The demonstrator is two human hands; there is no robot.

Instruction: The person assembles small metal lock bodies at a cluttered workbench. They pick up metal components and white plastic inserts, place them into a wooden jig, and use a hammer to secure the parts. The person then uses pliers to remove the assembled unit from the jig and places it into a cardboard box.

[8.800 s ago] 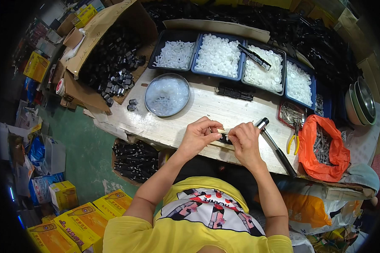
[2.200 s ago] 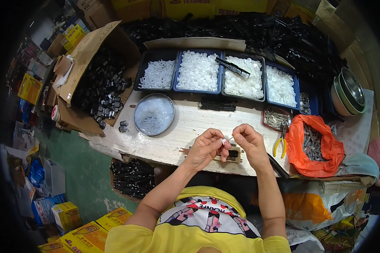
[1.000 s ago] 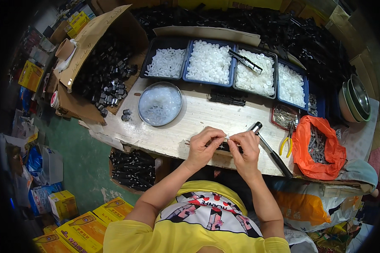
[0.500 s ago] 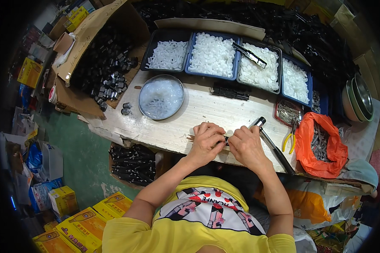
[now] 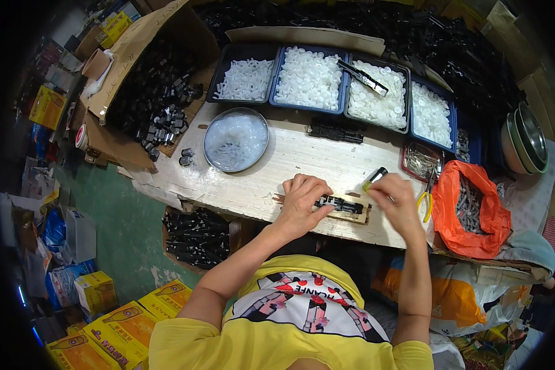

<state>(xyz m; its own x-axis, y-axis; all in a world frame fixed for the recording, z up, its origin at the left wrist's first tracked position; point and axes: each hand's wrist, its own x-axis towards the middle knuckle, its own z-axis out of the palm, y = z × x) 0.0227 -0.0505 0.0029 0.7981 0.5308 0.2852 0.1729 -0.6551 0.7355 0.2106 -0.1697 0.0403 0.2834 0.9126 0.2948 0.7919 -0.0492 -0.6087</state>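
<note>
Yellow cartons [image 5: 120, 333] are being kept at the near left, beside a green floor [image 5: 108, 209] that is being partly hidden by boxes. Under the near edge of a pale, worn worktable [image 5: 290, 148], an open box of black pieces [image 5: 194, 237] is being stored. On that near edge, a black part [image 5: 349, 208] is being supported by a wooden block [image 5: 357, 220]; its left end is being pinned between the thumb and bent fingers of the left hand [image 5: 302, 206]. To the right, a hammer [image 5: 380, 173] is being largely covered by the curled right hand [image 5: 394, 198]; whether its handle is being gripped cannot be told. Farther right, yellow-handled pliers [image 5: 425, 206] are being flanked by an orange bag [image 5: 446, 209]. Beyond, white pieces are being held in four trays [image 5: 308, 110], backed by a dark heap [image 5: 438, 55].
</note>
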